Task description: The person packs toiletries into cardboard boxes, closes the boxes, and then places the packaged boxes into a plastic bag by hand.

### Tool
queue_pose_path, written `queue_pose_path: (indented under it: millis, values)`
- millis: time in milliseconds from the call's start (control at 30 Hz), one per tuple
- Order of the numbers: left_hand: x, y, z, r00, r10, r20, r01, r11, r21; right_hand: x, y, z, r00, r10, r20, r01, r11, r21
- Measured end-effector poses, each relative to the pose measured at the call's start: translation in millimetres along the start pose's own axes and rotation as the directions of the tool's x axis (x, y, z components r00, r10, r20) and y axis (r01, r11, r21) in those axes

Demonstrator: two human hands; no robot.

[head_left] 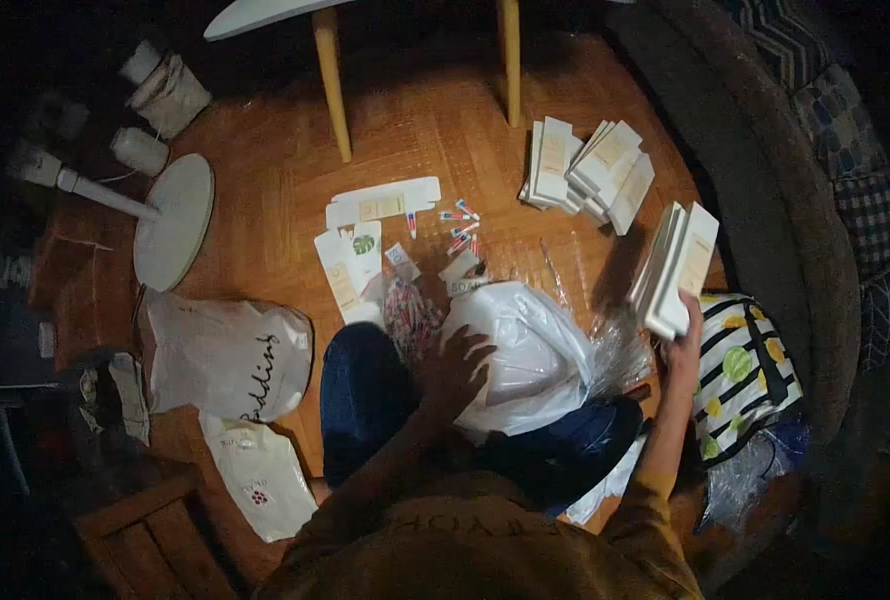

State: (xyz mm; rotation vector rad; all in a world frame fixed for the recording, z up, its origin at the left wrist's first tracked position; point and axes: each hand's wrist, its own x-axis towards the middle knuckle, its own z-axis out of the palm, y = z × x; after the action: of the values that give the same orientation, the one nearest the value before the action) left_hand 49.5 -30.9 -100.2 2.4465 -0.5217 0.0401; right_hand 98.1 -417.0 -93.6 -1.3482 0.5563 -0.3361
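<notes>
My right hand, raised at the right, is closed around the lower end of a small stack of flat white cardboard boxes with beige labels. My left hand has its fingers spread at the left side of a white plastic bag in my lap; whether it presses on the bag I cannot tell. Just beyond that hand lies a bundle with a red and grey pattern. Several more flat white boxes lie in a loose pile on the floor, ahead of my right hand.
Unfolded white boxes, several small red, white and blue tubes and a packet marked SOAP lie ahead. Clear plastic wrap and a striped bag are at right, printed bags at left. Table legs stand ahead.
</notes>
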Motion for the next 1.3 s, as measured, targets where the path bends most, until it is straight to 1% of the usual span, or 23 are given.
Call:
queue_pose_path:
  millis: [67,100,167,233,300,333,367,400,433,467,567,700,767,833,900,1033,1100,1133,1167,1200,1233,1267,1300]
  values:
    - [-5.9,-5.8,24.7,0.977,0.204,0.055,-0.207,0.977,0.053,-74.9,-32.5,-6.9,0.961,0.256,0.101,-0.268,0.955,0.129]
    - [-6.7,-6.9,34.0,0.977,0.206,0.054,-0.209,0.976,0.053,-97.1,-38.6,-13.4,0.878,0.447,0.174,-0.476,0.855,0.205]
    - [-5.1,-6.5,45.7,0.868,0.409,0.281,-0.453,0.885,0.11,-150.2,-55.5,28.8,0.827,0.465,0.316,-0.505,0.861,0.055]
    - [-11.9,-9.6,55.2,0.82,0.428,0.381,-0.51,0.848,0.145,-179.3,-25.9,37.3,0.628,0.722,0.289,-0.754,0.657,-0.002]
    - [-29.2,-14.2,63.6,0.787,0.513,0.344,-0.559,0.828,0.044,-194.3,-7.1,52.3,0.396,0.815,0.423,-0.896,0.445,-0.019]
    - [-35.6,-17.0,65.8,0.722,0.497,0.481,-0.574,0.819,0.016,-196.3,-7.7,57.1,0.399,0.812,0.426,-0.893,0.45,-0.02]
    - [-41.5,-19.9,68.3,0.725,0.497,0.478,-0.575,0.818,0.022,-192.3,-9.4,64.6,0.358,0.811,0.463,-0.913,0.408,-0.01]
    - [-41.7,-10.7,50.9,0.604,0.51,0.612,-0.637,0.771,-0.014,-189.2,-11.5,74.3,0.313,0.808,0.499,-0.932,0.362,-0.002]
    - [-47.1,-5.4,40.6,0.463,0.503,0.73,-0.686,0.725,-0.065,-193.0,-16.9,86.7,0.416,0.812,0.41,-0.896,0.443,0.03]
    - [-61.8,-7.9,62.4,0.561,0.403,0.723,-0.602,0.798,0.023,-186.4,-5.9,86.2,0.433,0.792,0.43,-0.883,0.469,0.026]
    - [-61.7,8.0,52.1,0.596,0.276,0.754,-0.472,0.88,0.051,-180.1,17.0,91.7,0.458,0.766,0.452,-0.855,0.518,-0.012]
    - [-64.1,-0.2,62.7,0.561,0.231,0.795,-0.48,0.873,0.085,-187.7,57.4,98.8,0.473,0.781,0.408,-0.805,0.571,-0.16]
    - [-69.3,-12.4,60.2,0.523,0.241,0.817,-0.563,0.817,0.12,-187.2,58.7,98.8,0.426,0.81,0.403,-0.833,0.525,-0.175]
    - [-70.3,-18.8,41.2,0.41,0.596,0.69,-0.684,0.701,-0.2,-188.8,59.5,103.2,0.389,0.767,0.51,-0.89,0.457,-0.009]
    - [-65.8,-17.7,28.2,0.38,0.633,0.674,-0.629,0.712,-0.313,-191.6,61.6,102.9,0.43,0.768,0.474,-0.868,0.496,-0.016]
    - [-49.8,-14.2,14.1,0.33,0.631,0.702,-0.589,0.719,-0.37,-190.0,116.7,100.5,0.356,0.737,0.575,-0.797,0.561,-0.225]
    - [-38.0,-9.7,20.7,0.475,0.206,0.856,-0.34,0.94,-0.038,-186.6,126.2,99.9,0.433,0.77,0.469,-0.637,0.629,-0.445]
    - [-38.2,-7.6,21.3,0.747,0.103,0.657,-0.026,0.992,-0.126,-183.6,133.1,96.6,0.52,0.67,0.53,-0.437,0.742,-0.509]
    - [-30.3,-0.6,26.8,0.902,0.129,0.412,-0.043,0.976,-0.211,-182.3,137.3,91.5,0.52,0.67,0.529,-0.438,0.741,-0.509]
    - [-20.2,2.4,41.1,0.959,0.222,0.177,-0.165,0.943,-0.288,-184.2,133.8,90.2,0.657,0.633,0.41,-0.286,0.712,-0.642]
    - [-6.4,11.8,46.4,0.959,0.242,0.145,-0.182,0.924,-0.338,-187.7,129.1,87.9,0.78,0.55,0.3,-0.148,0.626,-0.765]
    - [9.7,21.5,50.0,0.959,0.262,0.11,-0.201,0.9,-0.387,-191.8,121.3,84.1,0.874,0.403,0.273,-0.132,0.737,-0.662]
    - [25.5,25.8,62.3,0.958,0.265,0.111,-0.203,0.898,-0.391,-193.3,107.9,82.4,0.875,0.402,0.268,-0.134,0.736,-0.664]
